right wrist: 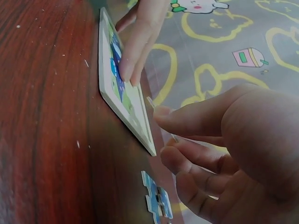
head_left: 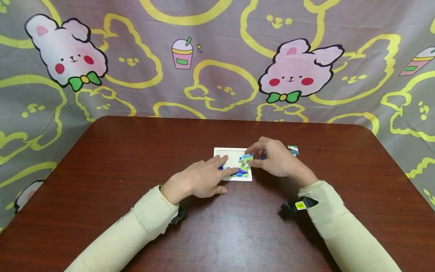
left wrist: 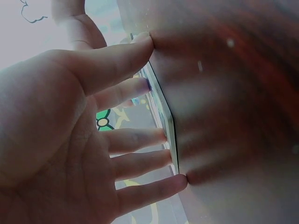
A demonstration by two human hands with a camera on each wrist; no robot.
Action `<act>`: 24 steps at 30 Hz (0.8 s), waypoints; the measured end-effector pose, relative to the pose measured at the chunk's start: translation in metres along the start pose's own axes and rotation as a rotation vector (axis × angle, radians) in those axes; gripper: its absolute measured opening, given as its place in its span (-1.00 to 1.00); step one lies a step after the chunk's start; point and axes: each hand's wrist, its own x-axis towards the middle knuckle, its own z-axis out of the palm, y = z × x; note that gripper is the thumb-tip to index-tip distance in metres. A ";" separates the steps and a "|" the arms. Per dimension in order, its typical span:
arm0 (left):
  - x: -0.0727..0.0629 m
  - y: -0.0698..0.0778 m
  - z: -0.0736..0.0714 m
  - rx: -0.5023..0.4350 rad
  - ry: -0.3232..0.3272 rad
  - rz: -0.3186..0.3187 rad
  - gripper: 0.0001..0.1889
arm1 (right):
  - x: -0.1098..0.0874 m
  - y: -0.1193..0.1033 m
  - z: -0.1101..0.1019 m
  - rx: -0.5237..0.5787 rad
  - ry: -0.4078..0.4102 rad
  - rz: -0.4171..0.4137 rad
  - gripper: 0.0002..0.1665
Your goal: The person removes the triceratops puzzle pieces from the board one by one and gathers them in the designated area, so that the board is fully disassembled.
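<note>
A shallow white puzzle tray (head_left: 234, 149) lies on the table, with joined puzzle pieces (head_left: 241, 173) along its near side and some pale bare base behind them. My left hand (head_left: 205, 177) spreads its straight fingers over the tray's left part, and its fingertips rest on the tray and pieces. Above the tray's right side, my right hand (head_left: 276, 158) pinches a puzzle piece (head_left: 249, 156) between thumb and fingers. In the right wrist view that piece shows edge-on, tilted and apart from the tray; its printed face is mostly hidden there.
Loose puzzle pieces (head_left: 293, 149) lie on the table right of the tray, partly behind my right hand; the right wrist view shows some blue pieces (right wrist: 154, 196) close together. Behind the brown wooden table (head_left: 153, 139) hangs a cartoon-printed cloth (head_left: 217, 49).
</note>
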 end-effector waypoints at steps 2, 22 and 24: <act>0.000 0.000 0.000 -0.002 0.003 0.004 -0.28 | -0.001 0.001 -0.002 0.005 0.008 0.007 -0.65; -0.001 0.000 0.001 -0.012 0.015 0.009 -0.29 | -0.032 0.026 -0.033 0.015 0.089 0.091 -0.62; -0.002 -0.001 0.001 -0.016 0.017 0.009 -0.29 | -0.036 0.030 -0.035 0.008 0.098 0.091 -0.63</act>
